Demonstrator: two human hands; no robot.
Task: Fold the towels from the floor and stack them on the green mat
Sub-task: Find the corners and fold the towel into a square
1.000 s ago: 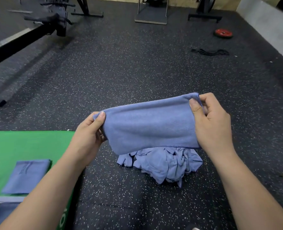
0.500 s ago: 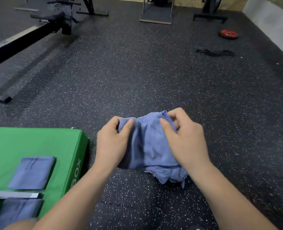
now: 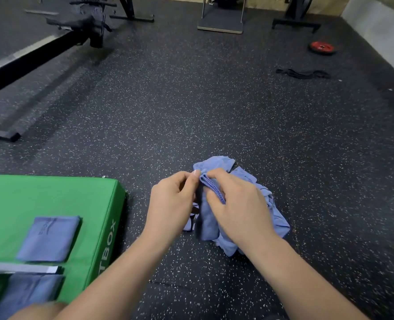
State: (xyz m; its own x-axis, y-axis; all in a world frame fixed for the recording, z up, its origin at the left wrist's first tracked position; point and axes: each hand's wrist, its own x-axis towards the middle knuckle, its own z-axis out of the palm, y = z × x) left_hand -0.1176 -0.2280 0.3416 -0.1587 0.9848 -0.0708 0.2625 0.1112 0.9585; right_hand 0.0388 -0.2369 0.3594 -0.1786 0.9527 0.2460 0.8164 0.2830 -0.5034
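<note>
A blue towel (image 3: 207, 218), folded into a narrow hanging bundle, is pinched at its top edges by both hands. My left hand (image 3: 171, 204) grips its left side and my right hand (image 3: 236, 204) grips its right side, the two almost touching. Behind and under the hands lies a crumpled pile of blue towels (image 3: 270, 211) on the speckled black floor. To the left sits the green mat (image 3: 41, 195). On it rests a folded blue towel (image 3: 49, 239), and another blue towel (image 3: 25, 294) lies nearer me, partly cut off by the frame's lower edge.
A grey strip (image 3: 20, 267) crosses the mat between the two towels. A black rowing machine rail (image 3: 25, 63) stretches across the far left. A red weight plate (image 3: 323, 47) and a black band (image 3: 303, 73) lie at the far right. Gym equipment bases stand along the back wall.
The towel was stretched wide between my hands a second ago. My hands have come together, folding it in half into a narrow bundle, and have lowered over the pile.
</note>
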